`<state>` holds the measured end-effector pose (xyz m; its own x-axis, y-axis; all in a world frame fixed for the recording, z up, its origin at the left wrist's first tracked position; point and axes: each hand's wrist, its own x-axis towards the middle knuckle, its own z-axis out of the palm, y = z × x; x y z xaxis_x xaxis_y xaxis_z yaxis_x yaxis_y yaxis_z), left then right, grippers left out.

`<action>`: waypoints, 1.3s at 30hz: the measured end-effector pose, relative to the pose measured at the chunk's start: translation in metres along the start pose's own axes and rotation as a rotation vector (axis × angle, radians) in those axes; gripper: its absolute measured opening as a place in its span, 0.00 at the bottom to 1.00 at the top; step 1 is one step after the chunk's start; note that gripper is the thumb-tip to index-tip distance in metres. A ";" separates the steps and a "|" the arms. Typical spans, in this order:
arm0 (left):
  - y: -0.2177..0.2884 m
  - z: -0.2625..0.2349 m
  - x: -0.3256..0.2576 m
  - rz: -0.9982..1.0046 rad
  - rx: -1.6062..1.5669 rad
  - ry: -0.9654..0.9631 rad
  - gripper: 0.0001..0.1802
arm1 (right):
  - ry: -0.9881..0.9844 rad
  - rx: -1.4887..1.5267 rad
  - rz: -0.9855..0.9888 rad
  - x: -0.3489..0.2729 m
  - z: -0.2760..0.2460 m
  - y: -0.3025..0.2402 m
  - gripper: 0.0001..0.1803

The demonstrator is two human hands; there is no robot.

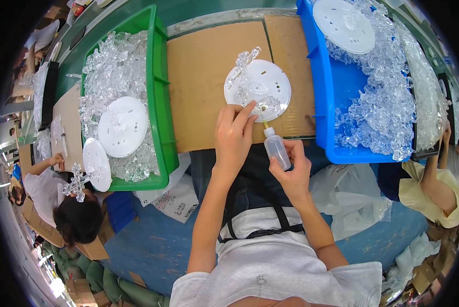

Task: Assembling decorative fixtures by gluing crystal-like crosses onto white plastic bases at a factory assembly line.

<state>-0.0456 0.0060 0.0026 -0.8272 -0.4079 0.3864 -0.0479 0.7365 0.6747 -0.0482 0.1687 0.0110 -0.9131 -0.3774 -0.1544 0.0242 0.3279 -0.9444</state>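
Your white T-shirt [296, 279] fills the near edge of the scene as you work with both hands over a perforated white disc [271, 81]. It lies on a brown cardboard sheet [204, 82], between two bins, with clear plastic pieces clustered at its middle and a knobbly clear plastic branch [238, 71] reaching past its far left rim. Your left hand [233, 130] bends over the disc's near left side, thumb and forefinger drawn close together; whether they pinch a small part, one cannot tell. Your right hand [294, 162] grips a translucent squeeze bottle [277, 151] between thumb and fingers, its white cap [269, 132] and thin yellow nozzle [265, 123] tilted toward the disc's near rim. To your left, a green bin [160, 97] brims with clear plastic parts, a white disc [118, 123] resting on top and another near its near left corner. To your right, a blue bin [321, 97] holds more clear parts, with a further disc at its far end. A co-worker in a white top [40, 192] sits at left, another in pale yellow [418, 194] at right.
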 end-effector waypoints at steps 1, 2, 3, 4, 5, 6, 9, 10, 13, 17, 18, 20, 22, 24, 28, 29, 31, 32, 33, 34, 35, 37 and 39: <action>0.000 0.000 0.000 0.002 0.002 0.002 0.16 | 0.004 0.003 0.001 0.000 0.000 0.000 0.19; 0.001 0.000 0.000 0.003 0.003 0.003 0.16 | 0.008 0.006 0.002 0.000 0.001 0.000 0.19; 0.001 -0.001 0.000 0.003 0.003 0.004 0.16 | 0.008 0.005 0.002 0.000 0.001 0.000 0.19; 0.001 -0.001 0.000 0.001 0.004 0.001 0.15 | 0.007 -0.002 0.004 0.000 0.001 0.000 0.19; 0.001 -0.001 0.001 -0.001 0.004 -0.001 0.15 | 0.006 -0.010 0.006 0.000 0.001 -0.001 0.19; 0.001 -0.003 -0.001 -0.001 0.005 -0.001 0.15 | 0.004 -0.009 0.006 0.000 0.001 0.000 0.19; -0.005 -0.008 -0.009 -0.094 -0.139 -0.013 0.15 | 0.012 0.011 -0.010 0.001 0.001 0.003 0.18; -0.009 -0.007 -0.013 -0.071 -0.107 0.008 0.15 | 0.014 0.010 -0.004 0.001 0.000 0.003 0.18; -0.017 -0.011 -0.017 0.030 0.016 -0.009 0.17 | 0.012 0.020 0.004 0.000 -0.004 0.004 0.18; -0.019 -0.012 -0.025 0.136 0.102 -0.066 0.20 | 0.024 0.101 -0.016 0.000 -0.008 0.003 0.18; -0.015 -0.011 -0.027 0.132 0.101 -0.063 0.20 | 0.021 0.098 -0.017 -0.001 -0.010 0.005 0.18; -0.004 -0.005 -0.034 0.149 0.147 -0.083 0.22 | 0.066 0.147 -0.041 -0.004 -0.014 0.015 0.18; 0.010 0.001 -0.040 0.132 0.100 -0.109 0.24 | 0.086 0.171 -0.022 -0.009 -0.019 0.024 0.20; 0.024 0.003 -0.044 0.101 0.117 -0.112 0.25 | 0.114 0.187 -0.045 -0.017 -0.022 0.025 0.19; 0.031 -0.010 -0.042 0.082 -0.010 -0.101 0.24 | 0.074 0.115 0.053 -0.026 -0.027 0.020 0.19; 0.031 -0.016 -0.039 0.068 -0.041 -0.060 0.23 | 0.080 0.111 0.058 -0.026 -0.026 0.019 0.19; 0.030 -0.022 -0.030 0.098 -0.033 0.032 0.24 | 0.115 0.124 0.046 -0.022 -0.024 0.019 0.19; 0.027 -0.024 -0.028 0.098 -0.029 0.032 0.24 | 0.113 0.127 0.045 -0.020 -0.022 0.017 0.19; 0.025 -0.026 -0.028 0.114 0.009 -0.053 0.25 | 0.110 0.121 0.069 -0.018 -0.021 0.016 0.19; 0.024 -0.027 -0.027 0.129 0.045 -0.138 0.26 | 0.107 0.115 0.093 -0.017 -0.019 0.015 0.20; 0.023 -0.022 -0.026 0.148 0.011 -0.115 0.27 | 0.110 0.116 0.093 -0.017 -0.018 0.014 0.20; 0.024 -0.022 -0.026 0.154 0.036 -0.135 0.27 | 0.132 0.109 0.088 -0.016 -0.016 0.012 0.20; 0.024 -0.022 -0.025 0.158 0.064 -0.157 0.27 | 0.129 0.099 0.086 -0.016 -0.015 0.012 0.20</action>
<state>-0.0133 0.0223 0.0231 -0.9040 -0.1997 0.3780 0.0576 0.8193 0.5705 -0.0395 0.1911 0.0064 -0.9505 -0.2352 -0.2031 0.1385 0.2644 -0.9544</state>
